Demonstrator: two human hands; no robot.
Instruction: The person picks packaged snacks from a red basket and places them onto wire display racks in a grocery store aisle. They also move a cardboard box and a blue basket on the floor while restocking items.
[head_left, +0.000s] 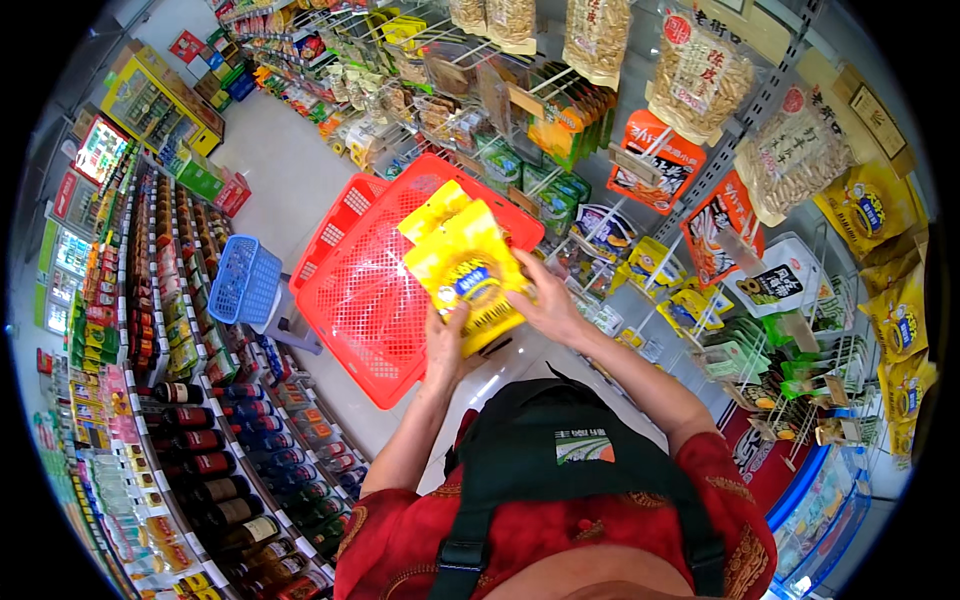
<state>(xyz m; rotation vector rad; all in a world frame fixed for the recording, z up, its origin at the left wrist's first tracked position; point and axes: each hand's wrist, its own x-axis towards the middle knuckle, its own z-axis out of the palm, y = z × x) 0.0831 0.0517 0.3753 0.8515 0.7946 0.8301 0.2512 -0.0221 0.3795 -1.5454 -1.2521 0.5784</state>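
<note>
Both my hands hold yellow snack bags, at least two of them overlapped, over a red plastic basket. My left hand grips the lower left edge, its thumb on the front. On the right side, my right hand pinches the bags' edge, thumb across the front. The bags carry printed writing and a blue emblem. Perforated mesh shows in the basket's bottom, and the bags hide part of it. Behind it stands another red basket, partly covered.
Hanging racks on the right hold orange snack packets and large bagged snacks. More yellow bags hang at the far right. Shelves with wine bottles line the left. A blue basket sits on a stool in the aisle.
</note>
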